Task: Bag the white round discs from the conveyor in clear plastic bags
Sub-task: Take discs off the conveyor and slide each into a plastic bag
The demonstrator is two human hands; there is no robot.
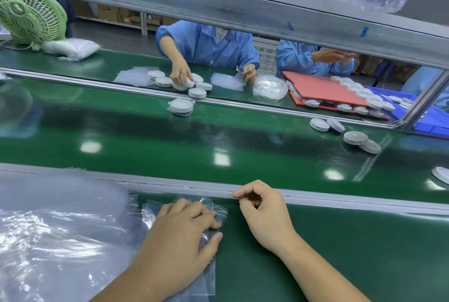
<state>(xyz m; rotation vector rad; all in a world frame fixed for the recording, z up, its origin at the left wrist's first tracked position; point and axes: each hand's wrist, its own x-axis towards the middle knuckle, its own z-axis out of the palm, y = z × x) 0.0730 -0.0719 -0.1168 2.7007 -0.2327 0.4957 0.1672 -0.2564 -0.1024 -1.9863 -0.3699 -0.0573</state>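
Note:
My left hand (184, 236) lies flat on a small stack of clear plastic bags (211, 267) on the near green work surface, thumb and fingers pinching the top bag's edge. My right hand (261, 206) rests just to the right, fingers curled loosely, pinching a thin corner of clear film at the metal rail. On the green conveyor belt (218, 136) white round discs come from the right: one pair (326, 124), another pair (362, 141), and one at the right edge (441, 174). A bagged disc (181, 106) lies at the belt's far side.
A big heap of clear bags (53, 228) fills the near left. Across the belt two people in blue coats handle discs (194, 86), beside a red tray (323, 87) and a blue bin (413, 107). A green fan (29, 14) stands far left; a metal beam (243, 12) crosses overhead.

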